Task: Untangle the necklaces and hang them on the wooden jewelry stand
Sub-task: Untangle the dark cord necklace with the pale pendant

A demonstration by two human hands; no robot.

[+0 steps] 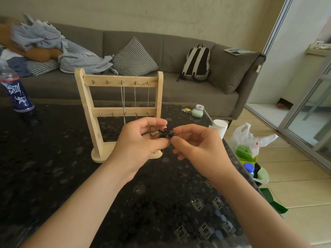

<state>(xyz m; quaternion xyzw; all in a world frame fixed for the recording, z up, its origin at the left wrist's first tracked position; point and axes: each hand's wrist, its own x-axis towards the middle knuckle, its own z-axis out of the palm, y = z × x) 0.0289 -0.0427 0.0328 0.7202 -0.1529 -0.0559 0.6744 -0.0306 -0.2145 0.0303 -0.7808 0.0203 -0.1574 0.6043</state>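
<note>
Both my forearms reach forward over the bench, and my hands meet just in front of the stand, raised off the surface. My left hand is turned with its palm toward me. Its fingers are curled, and the thumb and forefinger pinch the cord. My right hand comes in from the other side with the wrist bent slightly down. Its thumb and forefinger are closed on the same cord at the tangle, and the other fingers are loosely bent beneath.

The cord is a thin dark-green necklace, held between my two hands in the air. One small loop stands up beside my left forefinger. Next to it the cord is bunched into a tight dark knot, which I cannot make out clearly.

The stand is upright on the bench behind my hands. Two silver chains hang from hooks on its top bar, one from the middle hook and a finer one from the two right hooks.
</note>
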